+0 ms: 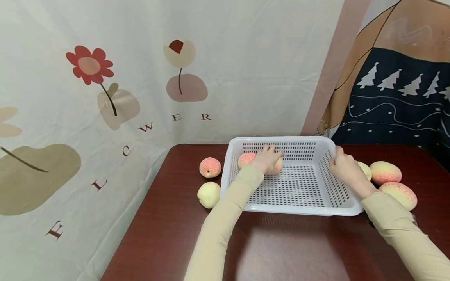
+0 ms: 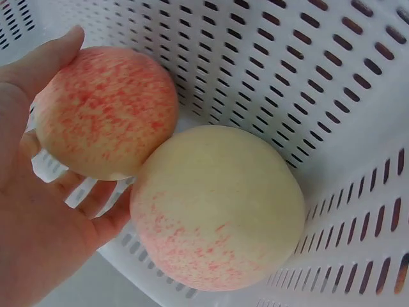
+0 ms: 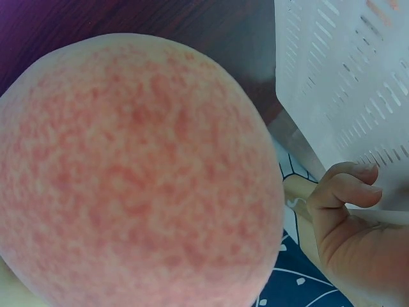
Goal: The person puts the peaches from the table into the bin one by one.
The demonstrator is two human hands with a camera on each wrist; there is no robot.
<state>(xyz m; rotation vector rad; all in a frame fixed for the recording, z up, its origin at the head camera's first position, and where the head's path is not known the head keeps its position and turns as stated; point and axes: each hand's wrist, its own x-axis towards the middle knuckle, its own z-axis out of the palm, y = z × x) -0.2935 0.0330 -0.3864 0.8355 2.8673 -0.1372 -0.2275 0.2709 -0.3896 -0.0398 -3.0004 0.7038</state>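
Two cream sleeves [image 1: 214, 234] reach in from the near side over a dark red counter [image 1: 168, 234]. Ahead of them sits a white basket [image 1: 302, 210] with perforated walls, and inside it, toward the far left, the left hand [image 1: 268, 159] grasps a speckled peach [image 1: 279, 166] between thumb and fingers. A second peach [image 1: 246, 159] lies in the basket's far left corner, beside the held one. The right hand [image 1: 348, 168] grips the basket's right rim, fingers curled over it. Left of the basket are a pink peach [image 1: 210, 168] and, nearer, a pale peach [image 1: 209, 195]; to its right lie a yellow peach [image 1: 365, 170], partly hidden by the right hand, and two blushed peaches [image 1: 385, 173]. A flower-printed cloth [image 1: 246, 78] hangs on the far side.
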